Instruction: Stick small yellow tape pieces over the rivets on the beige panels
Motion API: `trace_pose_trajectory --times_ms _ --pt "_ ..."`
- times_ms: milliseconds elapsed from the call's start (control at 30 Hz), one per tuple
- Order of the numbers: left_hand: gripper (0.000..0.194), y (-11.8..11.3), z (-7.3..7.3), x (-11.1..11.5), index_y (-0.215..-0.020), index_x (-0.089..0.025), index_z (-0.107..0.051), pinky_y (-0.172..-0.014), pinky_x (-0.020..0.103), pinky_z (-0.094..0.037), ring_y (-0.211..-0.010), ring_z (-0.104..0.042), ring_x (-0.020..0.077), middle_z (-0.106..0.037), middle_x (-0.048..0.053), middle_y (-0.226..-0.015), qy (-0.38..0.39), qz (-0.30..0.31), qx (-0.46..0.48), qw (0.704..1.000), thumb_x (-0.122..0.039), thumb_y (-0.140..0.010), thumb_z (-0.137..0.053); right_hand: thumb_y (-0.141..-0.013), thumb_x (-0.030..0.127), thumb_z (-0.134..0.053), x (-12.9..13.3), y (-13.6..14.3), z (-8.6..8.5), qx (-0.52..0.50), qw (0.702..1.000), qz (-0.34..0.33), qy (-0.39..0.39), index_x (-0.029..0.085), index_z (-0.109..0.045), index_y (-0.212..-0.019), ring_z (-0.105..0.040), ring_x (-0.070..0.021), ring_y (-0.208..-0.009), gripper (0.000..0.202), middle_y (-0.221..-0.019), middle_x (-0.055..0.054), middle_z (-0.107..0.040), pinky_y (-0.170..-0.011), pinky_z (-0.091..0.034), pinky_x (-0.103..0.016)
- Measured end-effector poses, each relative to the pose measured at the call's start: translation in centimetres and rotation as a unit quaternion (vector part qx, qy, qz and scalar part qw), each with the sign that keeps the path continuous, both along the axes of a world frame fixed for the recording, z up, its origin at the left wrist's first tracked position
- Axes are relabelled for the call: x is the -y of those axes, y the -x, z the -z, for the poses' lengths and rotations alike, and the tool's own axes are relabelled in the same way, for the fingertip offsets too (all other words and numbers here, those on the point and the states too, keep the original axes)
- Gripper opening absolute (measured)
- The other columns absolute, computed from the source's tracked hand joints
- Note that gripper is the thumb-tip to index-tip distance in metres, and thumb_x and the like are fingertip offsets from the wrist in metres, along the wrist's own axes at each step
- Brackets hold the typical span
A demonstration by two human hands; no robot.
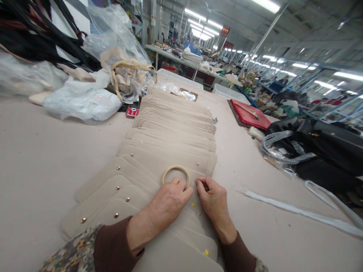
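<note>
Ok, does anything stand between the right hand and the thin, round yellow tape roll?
Nothing visible does: only a small gap over the beige, round-cornered flat panels separates the right hand from the tape roll. The left hand holds the roll's near side.

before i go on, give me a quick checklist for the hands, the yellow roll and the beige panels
1. Left hand has the yellow roll: ok, gripped at its near edge.
2. Right hand holds something: cannot tell, fingertips pinched together, anything between them too small to see.
3. Beige panels overlap in a row: ok.
4. Panel edges line up: not ok, several near ones stick out to the left.
5. White strip is apart from both hands: ok, lying to the right.
</note>
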State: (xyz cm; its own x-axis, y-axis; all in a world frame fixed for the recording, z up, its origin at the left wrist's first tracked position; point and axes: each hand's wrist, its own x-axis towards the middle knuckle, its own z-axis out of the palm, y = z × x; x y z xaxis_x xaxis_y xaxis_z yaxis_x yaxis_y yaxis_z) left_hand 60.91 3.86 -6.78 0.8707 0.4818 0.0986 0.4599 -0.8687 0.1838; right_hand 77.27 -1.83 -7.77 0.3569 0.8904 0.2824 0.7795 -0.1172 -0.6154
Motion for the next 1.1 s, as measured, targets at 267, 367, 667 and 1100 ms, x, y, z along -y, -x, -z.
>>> trace_pose_trajectory --times_ms 267,367,667,1100 --pt "0.014 0.2 -0.3 -0.2 -0.091 -0.019 -0.054 -0.067 0.034 -0.048 -0.081 -0.056 0.0227 -0.059 0.005 -0.089 0.016 -0.008 -0.007 1.000 -0.012 -0.094 -0.043 -0.088 0.034 -0.056 1.1 -0.3 0.4 0.008 0.999 0.040 -0.008 0.019 -0.061 -0.091 -0.066 -0.0162 -0.058 0.016 -0.066 -0.001 -0.070 -0.058 -0.049 -0.025" --pt "0.015 0.2 -0.3 -0.2 -0.090 -0.019 -0.054 -0.068 0.034 -0.048 -0.081 -0.056 0.0231 -0.059 0.005 -0.089 0.016 -0.009 -0.009 1.000 -0.010 -0.093 -0.042 -0.091 0.029 -0.051 1.5 -0.3 0.5 0.037 0.999 -0.011 -0.031 0.020 -0.066 -0.085 -0.068 -0.0165 -0.069 0.018 -0.079 -0.005 -0.073 -0.068 -0.051 -0.026" --pt "0.012 0.2 -0.5 0.0 -0.090 -0.019 -0.054 -0.071 0.038 -0.045 -0.081 -0.054 0.0242 -0.059 0.005 -0.087 0.004 -0.001 -0.008 1.000 -0.010 -0.090 -0.046 -0.088 0.026 -0.052 -0.3 0.3 -0.2 0.078 0.997 0.010 -0.006 0.019 -0.065 -0.076 -0.062 -0.0137 -0.058 0.019 -0.066 -0.001 -0.068 -0.061 -0.044 -0.023" --pt "0.020 1.9 -1.4 -1.3 -0.099 -0.020 -0.059 -0.068 0.025 -0.049 -0.075 -0.059 0.0154 -0.061 0.001 -0.079 0.041 0.004 0.197 0.980 -0.016 -0.098 -0.039 -0.075 0.018 -0.054 1.6 0.9 -1.9 -0.004 0.986 -0.029 0.162 0.021 -0.062 -0.059 -0.057 -0.0141 -0.050 0.018 -0.054 0.001 -0.064 -0.048 -0.035 -0.022"
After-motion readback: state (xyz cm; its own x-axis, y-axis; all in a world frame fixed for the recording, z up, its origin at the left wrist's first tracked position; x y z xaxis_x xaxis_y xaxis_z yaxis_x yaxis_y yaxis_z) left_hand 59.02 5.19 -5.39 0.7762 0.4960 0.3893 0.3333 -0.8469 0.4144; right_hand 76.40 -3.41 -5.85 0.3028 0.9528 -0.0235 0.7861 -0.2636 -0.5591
